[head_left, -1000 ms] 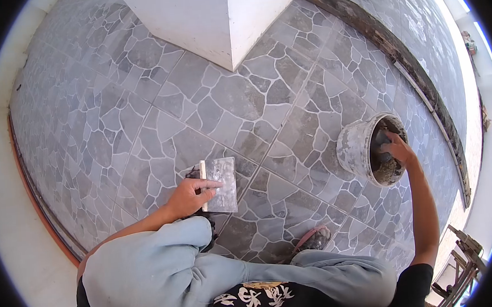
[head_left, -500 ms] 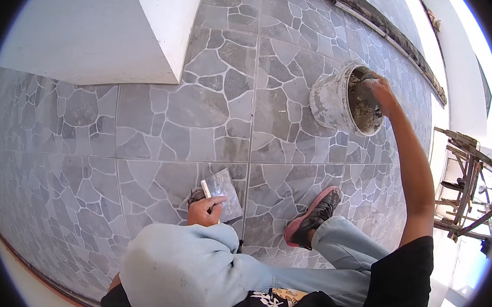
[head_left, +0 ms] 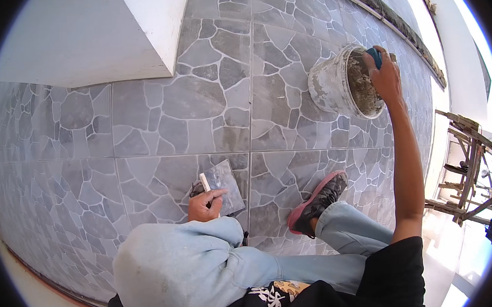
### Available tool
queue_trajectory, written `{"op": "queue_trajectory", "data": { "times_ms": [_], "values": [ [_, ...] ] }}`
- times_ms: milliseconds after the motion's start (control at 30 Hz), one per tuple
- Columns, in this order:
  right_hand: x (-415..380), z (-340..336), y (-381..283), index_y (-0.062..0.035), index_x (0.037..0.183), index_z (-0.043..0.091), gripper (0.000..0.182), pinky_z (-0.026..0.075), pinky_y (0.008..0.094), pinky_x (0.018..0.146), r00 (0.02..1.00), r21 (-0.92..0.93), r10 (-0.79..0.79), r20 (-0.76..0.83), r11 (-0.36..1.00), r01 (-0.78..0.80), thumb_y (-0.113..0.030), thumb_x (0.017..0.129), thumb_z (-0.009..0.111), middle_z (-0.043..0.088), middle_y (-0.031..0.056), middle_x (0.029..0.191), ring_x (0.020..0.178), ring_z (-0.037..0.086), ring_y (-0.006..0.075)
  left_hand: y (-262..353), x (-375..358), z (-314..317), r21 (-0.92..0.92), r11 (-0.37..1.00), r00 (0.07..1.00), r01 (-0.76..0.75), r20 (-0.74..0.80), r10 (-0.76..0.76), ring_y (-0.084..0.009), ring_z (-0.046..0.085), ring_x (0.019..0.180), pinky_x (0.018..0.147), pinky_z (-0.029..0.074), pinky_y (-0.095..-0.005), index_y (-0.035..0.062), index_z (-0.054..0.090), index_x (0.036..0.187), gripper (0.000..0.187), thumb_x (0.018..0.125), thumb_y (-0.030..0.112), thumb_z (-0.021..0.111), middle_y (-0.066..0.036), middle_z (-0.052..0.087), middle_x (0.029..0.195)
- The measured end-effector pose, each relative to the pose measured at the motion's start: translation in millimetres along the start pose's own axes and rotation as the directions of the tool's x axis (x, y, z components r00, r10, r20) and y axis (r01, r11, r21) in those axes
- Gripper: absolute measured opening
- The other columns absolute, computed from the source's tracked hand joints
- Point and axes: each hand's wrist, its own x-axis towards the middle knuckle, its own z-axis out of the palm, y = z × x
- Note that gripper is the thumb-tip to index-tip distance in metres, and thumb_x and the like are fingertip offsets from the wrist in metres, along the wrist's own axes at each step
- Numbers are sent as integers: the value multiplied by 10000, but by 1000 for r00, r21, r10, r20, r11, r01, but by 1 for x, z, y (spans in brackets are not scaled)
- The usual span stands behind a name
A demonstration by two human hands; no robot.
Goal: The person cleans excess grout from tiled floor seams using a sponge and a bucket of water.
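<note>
My left hand (head_left: 206,204) is closed around the pale handle of a flat metal trowel (head_left: 224,184), whose blade lies over the tiles beside my knee. My right hand (head_left: 386,77), at the mouth of a bucket (head_left: 329,85), grips a tool with a blue-green handle (head_left: 374,57). The tool's lower part is hidden by my hand and the bucket. Grey mortar (head_left: 361,82) coats the inside of the bucket, and its outer wall is smeared whitish.
Stone-patterned floor tiles (head_left: 192,106) surround my legs. A white block (head_left: 81,40) stands at the upper left. A dirty wooden strip (head_left: 384,14) runs along the upper right. Wooden scaffolding (head_left: 465,168) is at the right. My shoe (head_left: 320,202) rests below the bucket.
My right hand has risen out of the bucket to its rim, and the blue-green handle now shows. The view has shifted slightly. My left hand still holds the trowel.
</note>
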Motion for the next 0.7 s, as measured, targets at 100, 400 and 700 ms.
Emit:
{"op": "queue_trajectory", "data": {
  "times_ms": [100, 400, 700],
  "values": [
    [-11, -14, -40, -37, 1352, 602, 507, 494, 482, 966, 979, 188, -41, -199, 979, 79, -363, 968, 660, 639, 273, 1236, 1106, 650, 423, 16, 22, -12, -22, 999, 994, -33, -103, 31, -100, 625, 787, 734, 490, -258, 2, 743, 1069, 220, 927, 35, 578, -62, 733, 890],
    [-64, 0, -105, -37, 1249, 640, 422, 492, 436, 947, 981, 555, -194, 9, 817, 156, -325, 945, 694, 659, 212, 1163, 1024, 662, 371, 84, 252, -22, 565, 753, 838, -338, -183, 513, -393, 660, 941, 821, 509, -449, 18, 689, 1022, 216, 964, 72, 488, -207, 700, 984],
    [-84, 20, -92, 12, 1390, 443, 514, 593, 405, 790, 774, 756, -35, 632, 246, -606, -252, 977, 596, 586, 203, 1244, 1010, 666, 295, 102, 116, 82, 49, 961, 433, -273, 898, 77, -250, 674, 891, 825, 502, -365, 76, 737, 1137, 273, 929, 55, 563, -134, 726, 955]
  ]
}}
